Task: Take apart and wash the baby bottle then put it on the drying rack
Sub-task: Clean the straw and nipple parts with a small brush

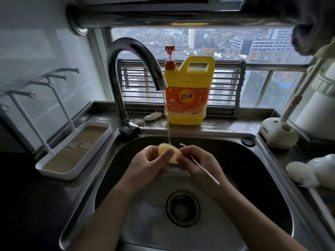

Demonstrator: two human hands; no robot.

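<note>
Steel sink (pixel 253 169), tap (pixel 126 51) running: left grip (pixel 146 163) clasps yellow bottle part (pixel 167 151), right grip (pixel 199 160) pinches thin white stick (pixel 206 173); KEON jug (pixel 190 91) behind.

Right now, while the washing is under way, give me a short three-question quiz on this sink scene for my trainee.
1. True or false: water runs from the tap onto the yellow piece.
2. What does the right hand hold? A) a sponge B) a thin white stick C) a cup
3. Fill in: the drying rack stands to the ____ of the sink.
Key: 1 true; 2 B; 3 left.
</note>
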